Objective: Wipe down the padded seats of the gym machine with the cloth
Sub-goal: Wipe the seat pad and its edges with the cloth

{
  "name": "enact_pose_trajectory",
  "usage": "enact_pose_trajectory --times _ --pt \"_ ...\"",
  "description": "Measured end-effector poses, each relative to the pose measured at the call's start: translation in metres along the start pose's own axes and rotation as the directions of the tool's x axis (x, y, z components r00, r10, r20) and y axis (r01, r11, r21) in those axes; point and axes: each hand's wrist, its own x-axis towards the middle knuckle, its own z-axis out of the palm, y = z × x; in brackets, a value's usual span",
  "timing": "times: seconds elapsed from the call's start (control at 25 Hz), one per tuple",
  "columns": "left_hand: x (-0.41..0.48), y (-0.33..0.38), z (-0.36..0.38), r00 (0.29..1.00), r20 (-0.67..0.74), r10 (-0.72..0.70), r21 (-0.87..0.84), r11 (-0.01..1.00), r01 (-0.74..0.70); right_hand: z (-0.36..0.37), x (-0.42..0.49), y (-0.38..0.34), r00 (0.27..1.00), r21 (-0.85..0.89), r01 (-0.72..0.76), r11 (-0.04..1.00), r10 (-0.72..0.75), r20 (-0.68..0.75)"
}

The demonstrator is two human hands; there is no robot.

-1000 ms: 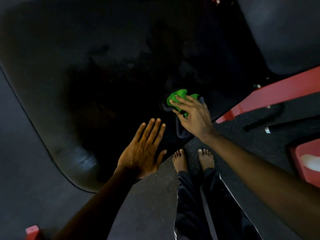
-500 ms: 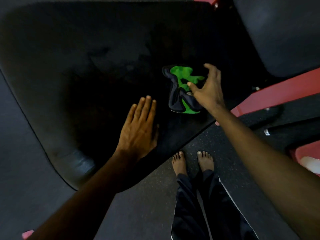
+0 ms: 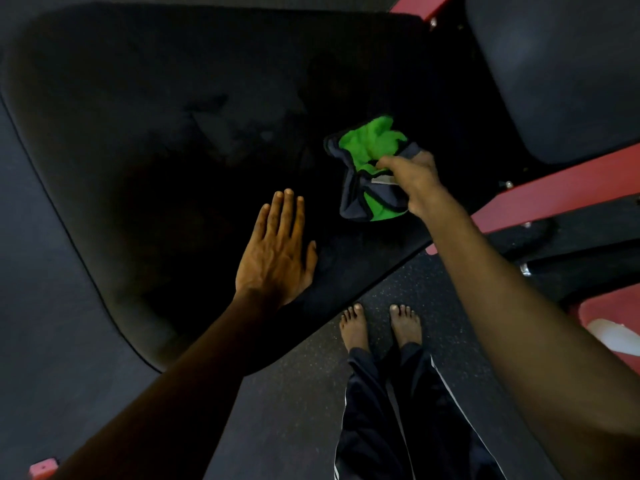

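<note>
A large black padded seat [image 3: 173, 133] fills the upper left of the head view. A crumpled green and dark grey cloth [image 3: 367, 147] lies on the seat's right part. My right hand [image 3: 414, 178] grips the cloth's near right side, fingers curled into its folds. My left hand [image 3: 277, 251] rests flat on the seat near its front edge, fingers straight and together, to the left of the cloth and apart from it.
A second dark pad [image 3: 561, 71] stands at the upper right. Red frame bars [image 3: 554, 192] run beneath it on the right. My bare feet [image 3: 379, 327] stand on the speckled floor [image 3: 294, 393] just in front of the seat's edge. A red part [image 3: 609, 313] sits at the right edge.
My right hand had let the cloth lie on the seat with fingers spread beside it; now it has closed on the cloth. My left hand slid a little forward on the pad.
</note>
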Motion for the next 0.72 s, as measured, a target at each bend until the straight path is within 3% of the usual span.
enact_pose_trajectory --times 0.04,0.08,0.16,0.24,0.32,0.4,0.48,0.56,0.64,0.72 --pt "0.0 0.001 0.0 1.0 -0.005 0.001 -0.001 1.0 -0.001 -0.004 -0.002 -0.008 0.983 -0.17 0.147 0.974 -0.163 -0.082" --pt "0.0 0.001 0.0 1.0 -0.009 0.001 -0.003 1.0 -0.001 -0.006 -0.009 -0.016 0.927 -0.385 0.28 0.88 -0.351 -0.13" --pt "0.001 0.001 -0.001 1.0 -0.013 0.002 -0.006 1.0 -0.002 0.0 -0.028 -0.022 0.801 -0.667 0.412 0.621 -0.596 -0.059" --pt "0.001 0.001 -0.001 1.0 -0.014 0.002 -0.008 1.0 -0.002 0.019 -0.048 -0.011 0.761 -0.73 0.498 0.469 -0.641 0.107" --pt "0.001 0.001 0.0 1.0 -0.014 0.002 -0.011 1.0 -0.003 0.038 -0.068 0.014 0.741 -0.686 0.603 0.407 -0.604 0.293" --pt "0.001 0.001 0.0 1.0 -0.016 0.006 -0.011 1.0 -0.006 0.042 -0.08 0.027 0.735 -0.577 0.655 0.488 -0.589 0.336" --pt "0.001 0.001 0.0 1.0 -0.017 0.004 -0.014 1.0 -0.005 0.026 -0.077 0.025 0.753 -0.465 0.638 0.614 -0.624 0.208" --pt "0.001 0.0 -0.001 1.0 -0.016 0.002 -0.018 1.0 -0.002 0.009 -0.052 0.024 0.767 -0.571 0.555 0.605 -0.638 0.07" --pt "0.0 0.0 -0.001 1.0 -0.01 0.003 -0.011 1.0 -0.003 0.005 -0.022 0.024 0.892 -0.656 0.41 0.634 -0.429 0.142" --pt "0.001 0.0 0.001 1.0 -0.007 0.008 -0.004 1.0 -0.008 0.023 -0.014 0.024 0.925 -0.631 0.378 0.677 -0.257 0.279"
